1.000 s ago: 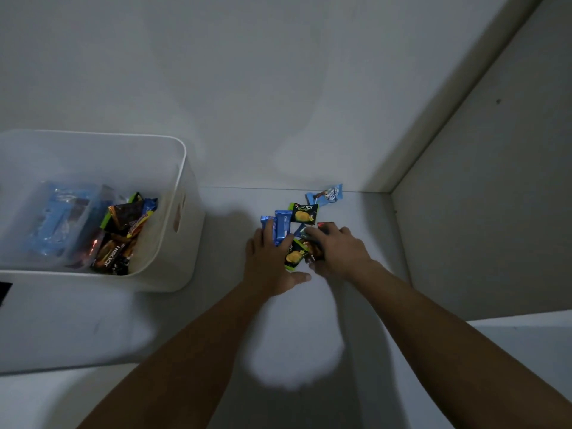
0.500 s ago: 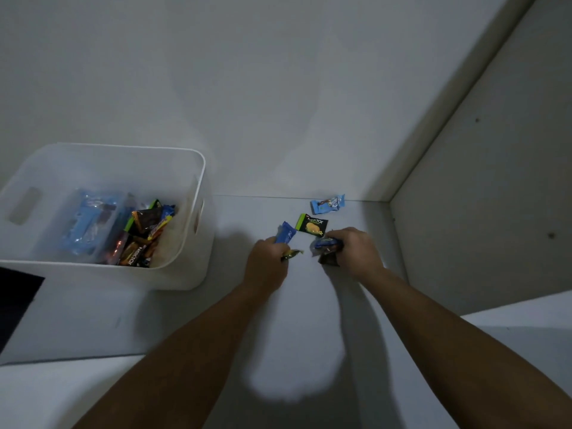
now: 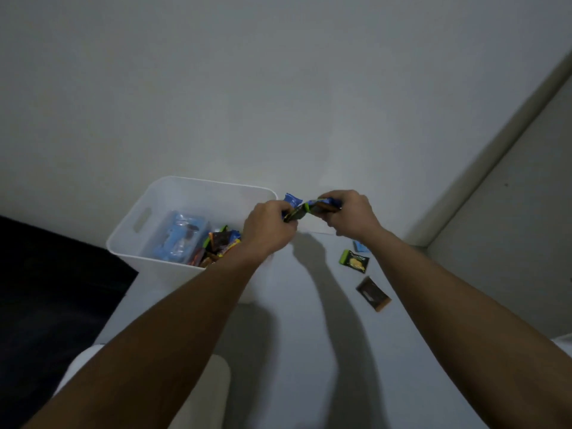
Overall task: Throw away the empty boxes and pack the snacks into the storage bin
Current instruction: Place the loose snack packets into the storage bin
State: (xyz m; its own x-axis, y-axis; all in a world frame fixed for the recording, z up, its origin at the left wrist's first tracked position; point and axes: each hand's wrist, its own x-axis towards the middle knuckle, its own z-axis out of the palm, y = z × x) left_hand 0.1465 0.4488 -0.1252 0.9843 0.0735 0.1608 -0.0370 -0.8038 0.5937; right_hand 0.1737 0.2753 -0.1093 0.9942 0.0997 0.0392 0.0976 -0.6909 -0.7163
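snacks (image 3: 305,209) gripped between hands (image 3: 311,222), beside bin (image 3: 173,193)

A pale, flat white surface (image 3: 297,351) set in a corner between light walls carries everything. On its left part stands a white storage bin (image 3: 161,267) with a handle slot. To the right lie three loose snack packets, apart from one another: a blue one (image 3: 360,246), a black-and-green one (image 3: 355,261) and a dark brown one (image 3: 373,293) nearest the viewer
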